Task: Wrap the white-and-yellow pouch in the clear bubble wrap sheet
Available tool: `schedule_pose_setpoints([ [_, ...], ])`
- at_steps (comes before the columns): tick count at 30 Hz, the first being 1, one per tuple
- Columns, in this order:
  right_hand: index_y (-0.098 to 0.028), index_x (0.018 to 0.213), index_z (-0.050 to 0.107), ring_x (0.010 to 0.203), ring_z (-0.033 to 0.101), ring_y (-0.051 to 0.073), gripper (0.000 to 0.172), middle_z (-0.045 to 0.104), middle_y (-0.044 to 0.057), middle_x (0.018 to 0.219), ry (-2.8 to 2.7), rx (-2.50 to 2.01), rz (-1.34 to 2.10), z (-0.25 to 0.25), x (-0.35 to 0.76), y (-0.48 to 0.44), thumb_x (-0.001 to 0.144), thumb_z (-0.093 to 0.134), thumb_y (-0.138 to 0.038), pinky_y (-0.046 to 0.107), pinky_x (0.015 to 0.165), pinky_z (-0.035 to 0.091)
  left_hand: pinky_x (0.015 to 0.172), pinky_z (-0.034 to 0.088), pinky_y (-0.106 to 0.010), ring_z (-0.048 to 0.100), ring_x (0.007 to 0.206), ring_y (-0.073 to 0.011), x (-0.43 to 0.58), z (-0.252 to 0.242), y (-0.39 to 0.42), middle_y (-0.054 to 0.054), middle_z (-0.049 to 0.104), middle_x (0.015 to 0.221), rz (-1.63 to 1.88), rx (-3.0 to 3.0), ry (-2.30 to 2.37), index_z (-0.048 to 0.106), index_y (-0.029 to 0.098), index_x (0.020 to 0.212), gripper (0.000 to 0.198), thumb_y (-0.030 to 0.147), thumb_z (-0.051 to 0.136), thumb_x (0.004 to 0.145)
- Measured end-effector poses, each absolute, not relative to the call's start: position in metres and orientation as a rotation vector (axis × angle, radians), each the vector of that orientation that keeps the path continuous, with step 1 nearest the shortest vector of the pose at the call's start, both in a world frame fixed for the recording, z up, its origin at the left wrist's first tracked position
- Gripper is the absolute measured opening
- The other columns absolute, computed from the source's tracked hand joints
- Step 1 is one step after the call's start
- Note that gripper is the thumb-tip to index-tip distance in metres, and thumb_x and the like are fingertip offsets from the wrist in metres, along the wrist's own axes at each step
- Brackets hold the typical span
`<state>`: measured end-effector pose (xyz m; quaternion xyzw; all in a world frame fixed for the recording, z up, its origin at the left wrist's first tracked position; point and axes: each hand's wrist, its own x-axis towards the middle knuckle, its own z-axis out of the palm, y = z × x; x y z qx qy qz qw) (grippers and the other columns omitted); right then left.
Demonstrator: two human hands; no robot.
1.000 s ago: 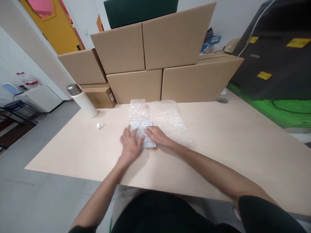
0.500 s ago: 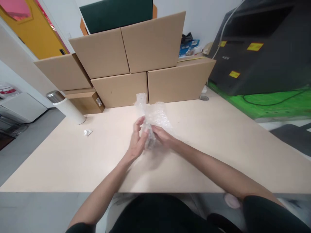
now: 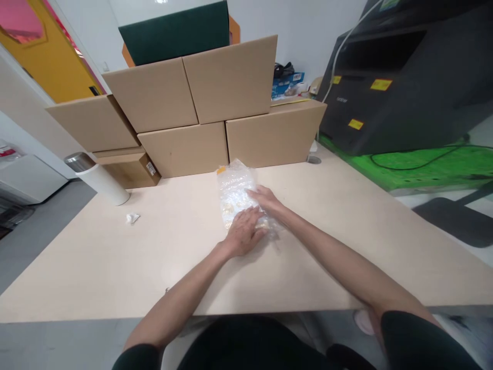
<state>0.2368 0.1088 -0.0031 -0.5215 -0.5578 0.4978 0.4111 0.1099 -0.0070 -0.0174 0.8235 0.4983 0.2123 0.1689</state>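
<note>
A narrow bundle of clear bubble wrap (image 3: 233, 190) lies on the pale wooden table (image 3: 162, 257), folded over something yellowish inside. My left hand (image 3: 243, 232) rests palm down on the bundle's near end, fingers stretched flat. My right hand (image 3: 265, 199) presses on the bundle's right side just beyond, fingers also flat. Neither hand grips anything.
Several cardboard boxes (image 3: 215, 103) are stacked along the table's far edge. A white flask with a steel cap (image 3: 97, 178) stands at the left, with a small crumpled white scrap (image 3: 132, 218) near it. A large black machine (image 3: 404, 77) stands on the right.
The hands held the wrap lifted off the table half a second ago; now it lies folded narrower and both hands press it flat. The camera view shifted slightly.
</note>
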Motion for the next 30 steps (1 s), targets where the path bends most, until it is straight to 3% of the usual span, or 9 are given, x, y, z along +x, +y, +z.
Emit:
schedule_pose_setpoints([
  [5,-0.019,0.066,0.055,0.065,0.057,0.017,0.032,0.057,-0.002,0.06,-1.355,-1.238,1.402,0.007,0.219,0.101,0.061,0.077,-0.042,0.029,0.061,0.044,0.121,0.023,-0.055,0.03,0.15,-0.0292,0.097,-0.01,-0.007,-0.015,0.037,0.16,0.789,2.286,1.379,0.045,0.023,0.146,0.051,0.046,0.044,0.1],
  [9,-0.016,0.08,0.064,0.066,0.062,0.018,0.041,0.067,0.002,0.07,-1.368,-1.087,1.601,0.024,0.235,0.063,0.058,0.081,-0.047,0.031,0.062,0.049,0.122,-0.004,-0.058,0.013,0.155,-0.0286,0.06,0.027,-0.005,-0.006,0.031,0.164,1.033,2.227,1.567,0.048,0.03,0.146,0.051,0.053,0.039,0.101],
  [12,-0.016,0.088,0.069,0.069,0.065,0.019,0.043,0.071,0.005,0.079,-1.463,-0.828,1.855,0.044,0.253,0.032,0.061,0.085,-0.045,0.031,0.065,0.052,0.12,-0.012,-0.059,0.007,0.156,-0.0311,0.033,0.057,-0.01,0.0,0.039,0.16,0.992,2.154,1.562,0.059,0.034,0.137,0.056,0.067,0.042,0.095],
  [17,-0.02,0.086,0.069,0.065,0.064,0.018,0.036,0.069,0.003,0.077,-1.38,-0.733,1.838,0.07,0.261,0.01,0.065,0.086,-0.044,0.03,0.058,0.051,0.116,0.034,-0.052,0.048,0.139,-0.036,0.026,0.061,-0.034,-0.011,0.063,0.138,0.98,1.474,0.987,0.066,0.025,0.131,0.087,0.087,0.027,0.083],
  [20,-0.02,0.081,0.066,0.058,0.059,0.015,0.04,0.065,0.0,0.069,-1.299,-0.837,1.723,0.065,0.247,0.02,0.062,0.086,-0.049,0.028,0.054,0.048,0.109,0.043,-0.055,0.051,0.135,-0.0405,0.034,0.04,-0.044,-0.018,0.068,0.127,1.107,1.038,0.859,0.065,0.017,0.129,0.103,0.094,0.02,0.076],
  [23,-0.02,0.073,0.061,0.055,0.053,0.014,0.045,0.059,-0.002,0.061,-1.32,-1.024,1.55,0.045,0.228,0.04,0.061,0.082,-0.057,0.028,0.052,0.043,0.106,0.044,-0.059,0.051,0.134,-0.0416,0.038,0.022,-0.045,-0.021,0.067,0.127,1.188,0.848,0.811,0.059,0.015,0.132,0.1,0.093,0.029,0.077],
  [25,-0.021,0.068,0.056,0.055,0.052,0.014,0.047,0.056,-0.002,0.059,-1.371,-1.176,1.405,0.028,0.216,0.056,0.062,0.077,-0.062,0.028,0.052,0.041,0.104,0.047,-0.056,0.058,0.127,-0.0399,0.038,0.013,-0.041,-0.02,0.067,0.126,1.225,0.829,0.846,0.057,0.015,0.131,0.083,0.079,0.057,0.078],
  [27,-0.022,0.065,0.052,0.059,0.053,0.016,0.048,0.055,-0.001,0.06,-1.398,-1.262,1.309,0.012,0.205,0.069,0.063,0.073,-0.065,0.029,0.055,0.042,0.099,0.051,-0.05,0.065,0.115,-0.0352,0.039,0.005,-0.035,-0.017,0.067,0.125,1.303,0.8,0.976,0.053,0.016,0.132,0.074,0.053,0.08,0.074],
  [30,-0.022,0.072,0.053,0.072,0.057,0.021,0.043,0.059,0.002,0.07,-1.438,-1.321,1.187,-0.003,0.196,0.081,0.064,0.071,-0.061,0.033,0.066,0.048,0.091,0.055,-0.046,0.069,0.1,-0.0271,0.037,-0.007,-0.026,-0.015,0.063,0.125,1.441,0.749,1.246,0.03,0.02,0.147,0.093,0.034,0.083,0.072],
])
